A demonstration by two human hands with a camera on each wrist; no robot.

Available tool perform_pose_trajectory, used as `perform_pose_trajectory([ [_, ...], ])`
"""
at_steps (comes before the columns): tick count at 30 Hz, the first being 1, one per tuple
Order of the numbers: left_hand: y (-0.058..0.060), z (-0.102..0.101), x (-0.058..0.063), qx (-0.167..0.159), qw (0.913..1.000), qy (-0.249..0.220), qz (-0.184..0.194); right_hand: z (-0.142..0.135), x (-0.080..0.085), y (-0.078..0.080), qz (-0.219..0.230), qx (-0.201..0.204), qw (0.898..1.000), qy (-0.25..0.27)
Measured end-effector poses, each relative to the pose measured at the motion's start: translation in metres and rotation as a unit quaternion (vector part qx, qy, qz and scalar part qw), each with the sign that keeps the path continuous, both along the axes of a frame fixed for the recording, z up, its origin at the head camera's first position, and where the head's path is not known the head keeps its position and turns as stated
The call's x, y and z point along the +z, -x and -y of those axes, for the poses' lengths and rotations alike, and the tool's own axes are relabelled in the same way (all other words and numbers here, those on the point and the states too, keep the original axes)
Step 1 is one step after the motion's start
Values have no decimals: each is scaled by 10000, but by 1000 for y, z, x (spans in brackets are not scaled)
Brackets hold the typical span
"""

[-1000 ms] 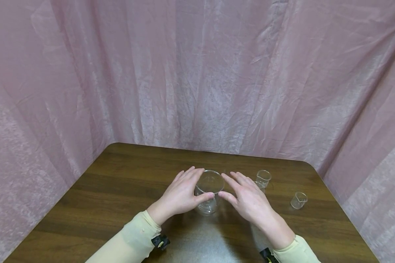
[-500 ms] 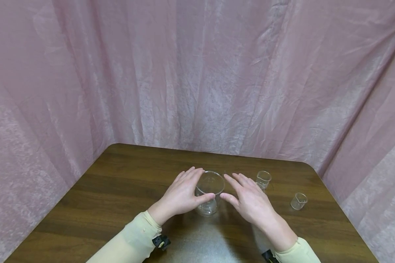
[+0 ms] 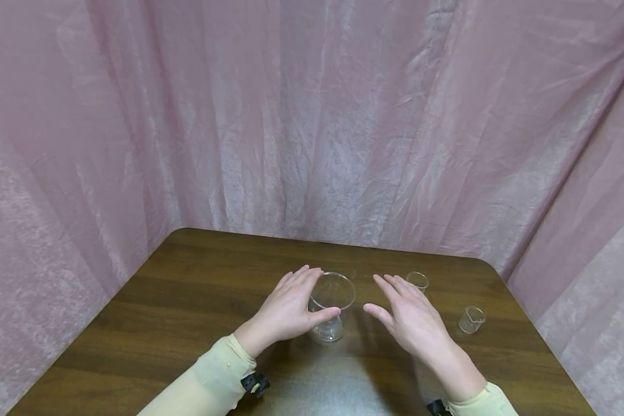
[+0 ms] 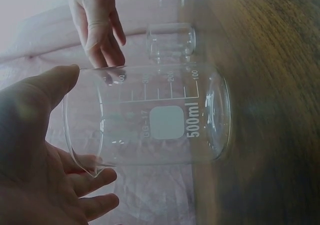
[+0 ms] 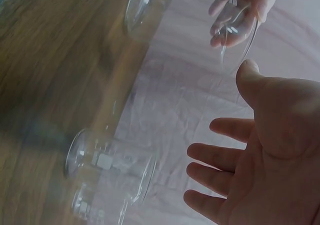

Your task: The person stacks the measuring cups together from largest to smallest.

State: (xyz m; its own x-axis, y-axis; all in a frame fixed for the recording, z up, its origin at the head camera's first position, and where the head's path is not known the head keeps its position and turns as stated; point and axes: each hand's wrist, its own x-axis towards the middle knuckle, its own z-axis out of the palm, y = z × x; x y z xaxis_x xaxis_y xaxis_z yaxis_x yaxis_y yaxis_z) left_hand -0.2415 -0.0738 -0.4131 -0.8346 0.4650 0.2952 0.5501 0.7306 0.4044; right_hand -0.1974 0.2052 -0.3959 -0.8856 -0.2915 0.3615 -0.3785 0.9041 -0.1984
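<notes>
A large clear glass beaker (image 3: 329, 328), marked 500ml in white in the left wrist view (image 4: 172, 120), stands upright near the middle of the wooden table. My left hand (image 3: 291, 303) holds it near the rim from the left, thumb on the near side and fingers reaching round toward the spout. My right hand (image 3: 413, 318) is off the beaker to its right, with fingers spread and nothing in it. In the right wrist view there is a gap between the right fingertips and the beaker's rim.
Beyond the right hand stands a smaller beaker (image 3: 418, 281), partly hidden by the fingers. The smallest beaker (image 3: 471, 320) sits farther right. The brown wooden table (image 3: 197, 289) ends at a pink curtain (image 3: 312, 115) behind.
The right hand has let go of the large beaker's right side and moved away to the right, covering more of the smaller beaker behind. The left hand and large beaker stay in place.
</notes>
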Motion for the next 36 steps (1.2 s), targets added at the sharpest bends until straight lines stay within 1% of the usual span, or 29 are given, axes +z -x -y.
perform_pose_trajectory([
  [7,-1,1,0,0,10000,-19,34,-11,0,0,114,-207,9997,-60],
  [18,-1,1,0,2,10000,-21,16,-24,0,3,296,-443,9986,35],
  [26,-1,1,0,-1,10000,-11,15,-31,-3,4,378,-524,9979,62],
  [33,-1,2,0,13,10000,28,28,-36,-3,4,561,-626,9963,158],
  [36,-1,2,1,16,10000,18,33,-38,-5,4,531,-647,9963,215],
])
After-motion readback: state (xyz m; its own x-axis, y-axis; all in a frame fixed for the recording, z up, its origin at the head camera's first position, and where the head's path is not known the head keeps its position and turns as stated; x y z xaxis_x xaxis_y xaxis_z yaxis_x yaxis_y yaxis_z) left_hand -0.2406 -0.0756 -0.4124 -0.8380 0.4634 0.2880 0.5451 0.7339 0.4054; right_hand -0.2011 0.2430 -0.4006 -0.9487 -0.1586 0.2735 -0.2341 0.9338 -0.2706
